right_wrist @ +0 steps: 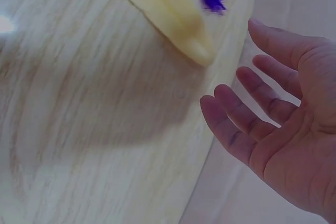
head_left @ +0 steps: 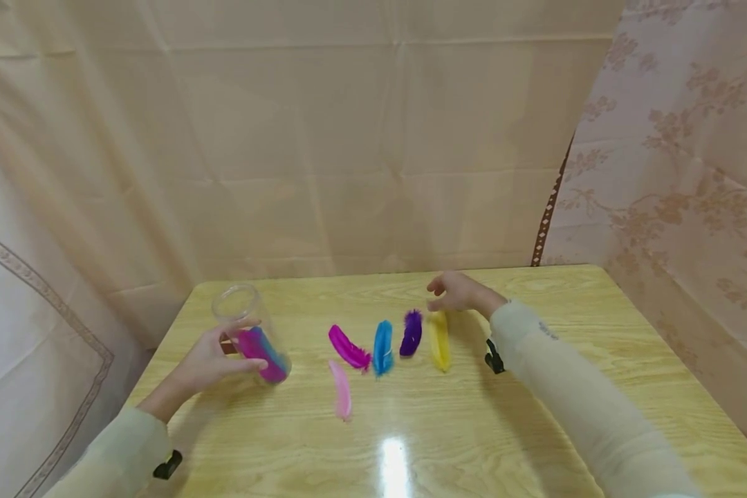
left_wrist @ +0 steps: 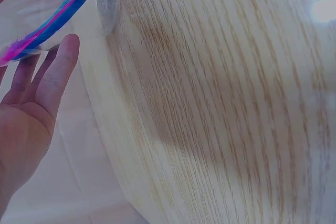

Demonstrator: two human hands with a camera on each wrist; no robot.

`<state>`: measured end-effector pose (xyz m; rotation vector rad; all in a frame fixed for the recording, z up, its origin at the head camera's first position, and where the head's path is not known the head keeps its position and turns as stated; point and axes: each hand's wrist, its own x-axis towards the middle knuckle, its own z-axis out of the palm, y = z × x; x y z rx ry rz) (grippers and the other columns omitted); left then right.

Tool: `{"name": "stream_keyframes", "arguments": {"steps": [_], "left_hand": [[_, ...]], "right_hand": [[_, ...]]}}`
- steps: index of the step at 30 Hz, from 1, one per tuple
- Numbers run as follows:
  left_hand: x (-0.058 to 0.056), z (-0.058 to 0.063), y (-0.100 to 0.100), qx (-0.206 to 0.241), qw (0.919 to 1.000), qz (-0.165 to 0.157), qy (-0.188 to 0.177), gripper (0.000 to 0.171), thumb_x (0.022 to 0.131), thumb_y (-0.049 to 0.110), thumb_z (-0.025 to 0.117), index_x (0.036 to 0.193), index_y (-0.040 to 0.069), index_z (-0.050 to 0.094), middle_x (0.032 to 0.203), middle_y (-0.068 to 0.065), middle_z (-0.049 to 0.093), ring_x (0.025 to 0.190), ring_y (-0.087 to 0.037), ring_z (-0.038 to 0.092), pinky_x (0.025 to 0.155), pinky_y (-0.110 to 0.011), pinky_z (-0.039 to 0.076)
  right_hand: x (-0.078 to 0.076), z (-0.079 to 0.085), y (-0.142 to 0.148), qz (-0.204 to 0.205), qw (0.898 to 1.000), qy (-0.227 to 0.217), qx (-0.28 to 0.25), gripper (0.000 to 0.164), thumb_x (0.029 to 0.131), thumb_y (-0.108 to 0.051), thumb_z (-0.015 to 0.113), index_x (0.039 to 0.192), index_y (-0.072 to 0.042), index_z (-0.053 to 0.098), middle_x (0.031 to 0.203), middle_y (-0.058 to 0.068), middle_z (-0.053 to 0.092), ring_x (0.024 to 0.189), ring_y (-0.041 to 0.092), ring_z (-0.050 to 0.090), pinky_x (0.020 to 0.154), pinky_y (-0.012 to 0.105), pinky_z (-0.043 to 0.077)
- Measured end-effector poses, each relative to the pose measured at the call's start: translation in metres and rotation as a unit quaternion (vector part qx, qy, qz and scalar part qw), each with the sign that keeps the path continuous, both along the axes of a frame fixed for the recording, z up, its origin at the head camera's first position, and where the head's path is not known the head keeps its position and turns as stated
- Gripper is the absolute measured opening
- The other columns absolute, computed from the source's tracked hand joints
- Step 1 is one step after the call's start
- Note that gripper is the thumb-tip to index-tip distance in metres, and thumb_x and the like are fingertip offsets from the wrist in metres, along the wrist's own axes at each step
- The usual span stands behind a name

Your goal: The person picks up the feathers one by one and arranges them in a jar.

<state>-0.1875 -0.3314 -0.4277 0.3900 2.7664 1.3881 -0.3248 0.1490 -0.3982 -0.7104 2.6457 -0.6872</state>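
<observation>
Yellow feather [head_left: 439, 342], one: lies on the table [head_left: 286, 443], just right of the purple feather [head_left: 412, 335]. We judge it very light, soft and easily bent or blown; we would pinch it gently at one end. Long axis runs away from the person, far end towards the right hand [head_left: 457, 292]; which end is the quill we cannot tell.

Right hand: fingers spread, loosely bent, holding nothing.

Clear jar [head_left: 256, 310], one: table's left side, mouth upward, pink and blue feathers [head_left: 264, 354] inside; probably light and slippery, best held round the wall. Left hand [head_left: 208, 360]: thumb and fingers curled round it.
</observation>
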Motion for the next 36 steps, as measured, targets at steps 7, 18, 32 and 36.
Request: {"name": "stream_keyframes", "arguments": {"steps": [7,18,32,36], "left_hand": [[0.0,-0.002,-0.001,-0.004,0.9999,0.001,0.01,0.071,0.083,0.025,0.086,0.144,0.008,0.054,0.13,-0.018,0.061,0.109,-0.031,0.062,0.09,-0.039,0.055],[0.0,-0.002,0.0,0.005,1.0,0.0,0.007,0.072,0.083,0.023,0.086,0.144,0.004,0.053,0.14,-0.022,0.054,0.11,-0.033,0.063,0.092,-0.054,0.053],[-0.002,0.0,0.002,-0.004,1.0,0.004,0.006,0.073,0.083,0.024,0.087,0.145,0.005,0.053,0.141,-0.023,0.053,0.113,-0.034,0.063,0.093,-0.048,0.054],[0.0,0.001,0.001,-0.009,0.9999,0.009,0.002,0.073,0.083,0.024,0.087,0.145,0.006,0.052,0.143,-0.023,0.052,0.113,-0.035,0.062,0.092,-0.044,0.055]], "right_hand": [[0.002,-0.013,0.001,-0.011,1.0,0.004,0.025,0.048,0.095,-0.016,0.072,0.131,0.012,0.057,0.126,0.028,0.062,0.12,0.042,0.058,0.105,0.051,0.045],[0.006,-0.031,0.008,0.011,0.999,0.047,0.014,0.045,0.091,-0.015,0.077,0.122,0.014,0.062,0.114,0.025,0.068,0.11,0.04,0.062,0.101,0.051,0.047],[0.009,-0.042,0.01,-0.011,0.999,0.051,-0.004,0.042,0.094,-0.015,0.074,0.124,0.011,0.062,0.112,0.023,0.067,0.108,0.037,0.062,0.099,0.051,0.048],[0.009,-0.044,0.009,-0.011,0.998,0.056,-0.015,0.037,0.095,-0.016,0.073,0.12,0.01,0.064,0.107,0.02,0.067,0.103,0.034,0.062,0.096,0.05,0.05]]}}
